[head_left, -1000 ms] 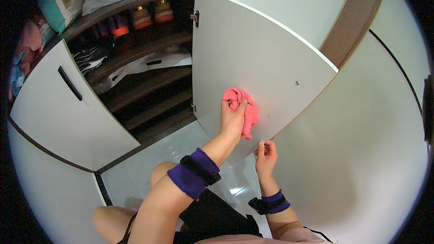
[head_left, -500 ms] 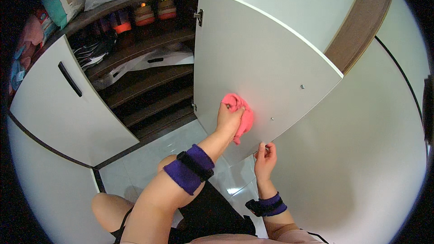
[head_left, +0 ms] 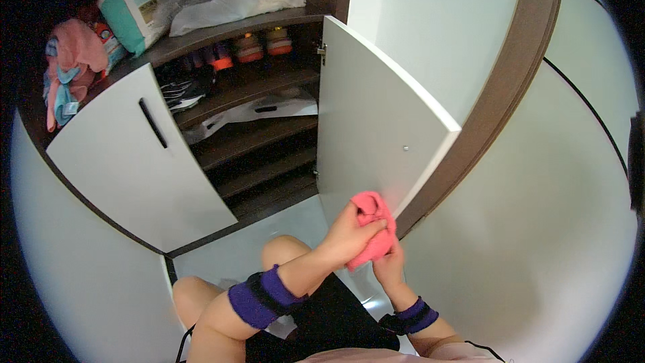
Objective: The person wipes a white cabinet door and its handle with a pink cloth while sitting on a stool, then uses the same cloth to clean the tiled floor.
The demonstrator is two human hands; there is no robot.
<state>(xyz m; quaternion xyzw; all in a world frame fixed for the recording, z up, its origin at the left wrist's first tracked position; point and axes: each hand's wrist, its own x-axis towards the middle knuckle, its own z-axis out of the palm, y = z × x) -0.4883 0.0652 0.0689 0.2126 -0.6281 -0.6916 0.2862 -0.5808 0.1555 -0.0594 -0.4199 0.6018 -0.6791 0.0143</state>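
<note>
Cab. door [head_left: 373, 111] has swung in (shoes [head_left: 249, 48] L), cloth [head_left: 371, 247] part-hiding hands [head_left: 348, 235].

Around the left forearm [head_left: 307, 273] sits a purple cloth band [head_left: 243, 305] with a black strap [head_left: 264, 290] — the right forearm [head_left: 400, 297] wears a similar purple band [head_left: 424, 315]. The top [head_left: 366, 356] is pale pink, and the lower garment [head_left: 339, 319] — black.

I see a bright pink, soft fabric cloth [head_left: 380, 243], bunched and loosely folded, at the lower outer corner of a white, flat cabinet door [head_left: 369, 121]; whether they touch, I cannot tell. The door stands upright, swung open, inner face showing.
</note>
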